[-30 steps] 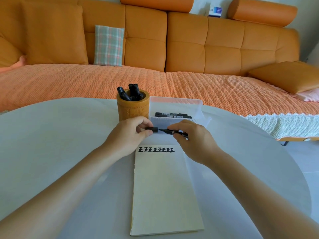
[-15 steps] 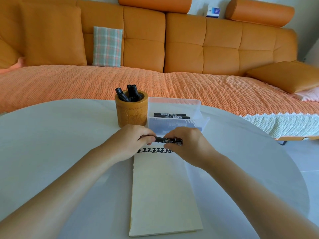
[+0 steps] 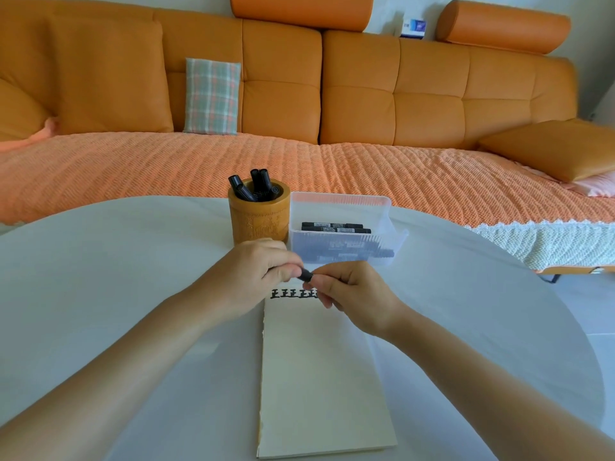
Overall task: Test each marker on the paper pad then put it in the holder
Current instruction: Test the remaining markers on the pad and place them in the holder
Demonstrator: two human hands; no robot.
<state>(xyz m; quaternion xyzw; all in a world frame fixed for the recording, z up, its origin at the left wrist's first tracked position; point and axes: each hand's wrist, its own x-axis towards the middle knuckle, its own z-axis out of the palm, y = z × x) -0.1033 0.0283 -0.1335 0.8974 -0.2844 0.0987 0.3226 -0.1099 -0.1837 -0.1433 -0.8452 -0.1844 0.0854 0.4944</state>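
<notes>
Over the far end of the paper pad (image 3: 326, 377), the person's two hands meet on one black marker (image 3: 305, 276). The left hand (image 3: 253, 277) has its fingers curled round the marker's left end, and the right hand (image 3: 352, 294) pinches the right end between thumb and bent fingers (only a short black stretch shows between them). Just beneath, a row of black test marks (image 3: 293, 293) runs along the pad's far edge. Beyond the left hand stands the brown carved holder (image 3: 258, 224), with several capped markers (image 3: 256, 188) upright or leaning inside. Touching its right side is a clear plastic box (image 3: 339, 201) with more markers (image 3: 336, 227) lying flat in it. All rest on a white round table (image 3: 116, 277), and an orange sofa (image 3: 399, 94) with a plaid cushion (image 3: 212, 96) lies far behind
</notes>
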